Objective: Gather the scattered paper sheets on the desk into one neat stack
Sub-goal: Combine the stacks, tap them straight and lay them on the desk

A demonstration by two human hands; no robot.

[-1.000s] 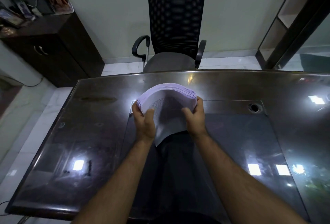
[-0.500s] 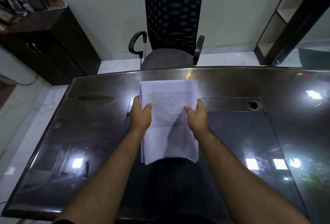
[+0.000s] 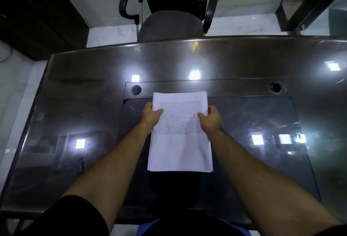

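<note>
White stack: paper stack sits mid-worktop, printed side up, edges roughly squared; far edge shows slight stagger.
Worktop: dark glossy worktop; no loose sheets visible elsewhere on it.
Long axis: runs straight away from the person, near edge toward the body, far edge toward the chair.
Left hand: left hand clamps the stack's left edge, thumb on top, fingers hidden beneath.
Right hand: right hand mirrors it on the right edge, same grip.
Symmetry: both hands grip at the far half, equally near; stack lies between them.
Lift state: cannot tell if resting or just above the surface.
Next, probably: let go or tap edges flush.
</note>
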